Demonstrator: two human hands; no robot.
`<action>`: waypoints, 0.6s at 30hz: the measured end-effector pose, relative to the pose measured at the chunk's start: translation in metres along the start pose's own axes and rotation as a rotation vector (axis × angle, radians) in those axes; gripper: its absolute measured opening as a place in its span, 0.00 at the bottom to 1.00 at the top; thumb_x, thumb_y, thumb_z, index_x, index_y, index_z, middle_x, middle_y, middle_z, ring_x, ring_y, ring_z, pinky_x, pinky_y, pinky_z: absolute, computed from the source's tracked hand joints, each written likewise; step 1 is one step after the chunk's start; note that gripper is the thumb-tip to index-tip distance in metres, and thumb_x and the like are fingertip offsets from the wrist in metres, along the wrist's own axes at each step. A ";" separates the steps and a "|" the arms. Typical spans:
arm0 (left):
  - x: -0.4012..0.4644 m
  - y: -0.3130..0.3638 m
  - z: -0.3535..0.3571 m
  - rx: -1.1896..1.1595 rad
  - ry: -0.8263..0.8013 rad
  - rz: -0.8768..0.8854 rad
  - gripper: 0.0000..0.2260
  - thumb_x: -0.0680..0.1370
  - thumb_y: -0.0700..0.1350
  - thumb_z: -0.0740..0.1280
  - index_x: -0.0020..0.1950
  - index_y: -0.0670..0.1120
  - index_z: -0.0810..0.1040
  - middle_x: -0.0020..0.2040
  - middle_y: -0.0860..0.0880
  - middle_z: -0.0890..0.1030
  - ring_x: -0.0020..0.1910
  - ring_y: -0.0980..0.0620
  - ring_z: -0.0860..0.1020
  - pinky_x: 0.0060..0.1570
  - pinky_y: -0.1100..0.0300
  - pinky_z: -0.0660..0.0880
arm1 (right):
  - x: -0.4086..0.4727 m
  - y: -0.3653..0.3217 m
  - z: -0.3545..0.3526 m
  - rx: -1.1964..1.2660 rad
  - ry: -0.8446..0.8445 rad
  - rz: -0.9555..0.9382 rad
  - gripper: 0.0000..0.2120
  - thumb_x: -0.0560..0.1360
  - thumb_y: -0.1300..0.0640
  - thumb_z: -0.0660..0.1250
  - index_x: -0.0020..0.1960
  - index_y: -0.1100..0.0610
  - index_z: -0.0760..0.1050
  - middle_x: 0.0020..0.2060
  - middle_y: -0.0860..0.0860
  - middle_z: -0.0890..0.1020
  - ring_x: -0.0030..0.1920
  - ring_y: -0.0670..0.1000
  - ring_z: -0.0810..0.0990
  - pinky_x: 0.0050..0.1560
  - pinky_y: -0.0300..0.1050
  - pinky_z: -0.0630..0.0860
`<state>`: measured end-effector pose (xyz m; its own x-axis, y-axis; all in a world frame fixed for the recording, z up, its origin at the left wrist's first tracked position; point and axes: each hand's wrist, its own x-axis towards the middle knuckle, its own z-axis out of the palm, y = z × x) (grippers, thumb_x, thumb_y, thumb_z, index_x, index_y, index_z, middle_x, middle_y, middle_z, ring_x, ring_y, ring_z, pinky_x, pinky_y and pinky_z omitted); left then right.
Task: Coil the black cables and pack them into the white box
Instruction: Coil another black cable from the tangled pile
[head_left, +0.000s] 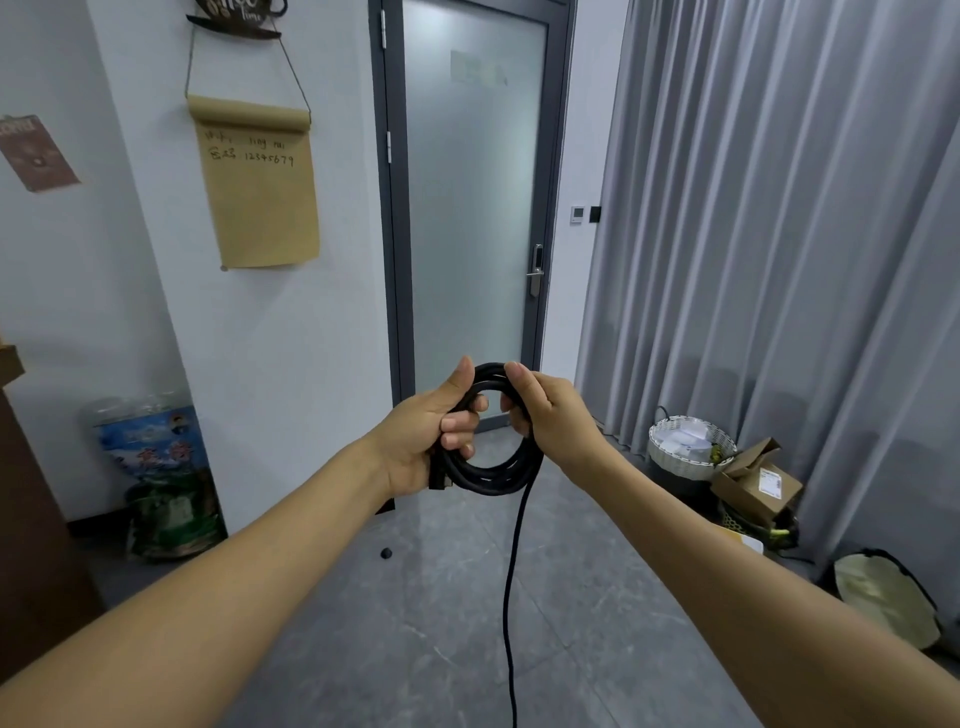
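A black cable (498, 475) is wound into a round coil of several loops, held up at arm's length in front of me. My left hand (423, 434) grips the coil's left side, fingers wrapped through the ring, with a plug end poking out below the palm. My right hand (553, 415) pinches the coil's upper right side. A loose tail of the cable hangs from the bottom of the coil straight down to the floor and out of the frame's lower edge. No white box is in view.
A frosted glass door (472, 208) stands straight ahead. Grey curtains (779, 234) cover the right side, with a white basket (691, 447) and a cardboard box (756, 488) at their foot. A printed bag (161, 478) leans on the left wall. A brown cabinet edge (31, 519) is at far left.
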<state>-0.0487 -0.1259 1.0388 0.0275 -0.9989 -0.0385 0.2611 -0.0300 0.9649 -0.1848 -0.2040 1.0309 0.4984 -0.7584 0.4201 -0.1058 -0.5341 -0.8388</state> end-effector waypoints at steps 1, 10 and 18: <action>-0.001 0.001 0.000 -0.008 -0.012 -0.006 0.20 0.68 0.64 0.62 0.36 0.46 0.72 0.20 0.56 0.61 0.19 0.59 0.61 0.27 0.67 0.70 | 0.000 0.001 0.000 0.010 -0.006 0.002 0.22 0.81 0.47 0.53 0.34 0.57 0.72 0.23 0.47 0.71 0.22 0.41 0.67 0.27 0.32 0.63; 0.006 -0.006 -0.006 -0.028 0.260 0.004 0.19 0.73 0.59 0.66 0.32 0.47 0.68 0.20 0.55 0.62 0.18 0.58 0.59 0.21 0.66 0.63 | 0.008 0.020 -0.013 -0.174 -0.035 0.045 0.18 0.80 0.48 0.56 0.36 0.58 0.68 0.28 0.49 0.69 0.29 0.48 0.65 0.34 0.43 0.63; 0.009 0.011 -0.036 -0.104 0.571 0.107 0.18 0.74 0.58 0.68 0.33 0.47 0.69 0.20 0.55 0.63 0.18 0.58 0.60 0.26 0.64 0.62 | 0.005 0.040 -0.034 -0.194 0.093 0.142 0.07 0.77 0.59 0.64 0.41 0.59 0.75 0.27 0.49 0.74 0.23 0.40 0.69 0.27 0.31 0.64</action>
<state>-0.0106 -0.1334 1.0396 0.5663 -0.8177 -0.1036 0.3203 0.1025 0.9418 -0.2158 -0.2417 1.0108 0.3862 -0.8572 0.3406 -0.3366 -0.4747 -0.8132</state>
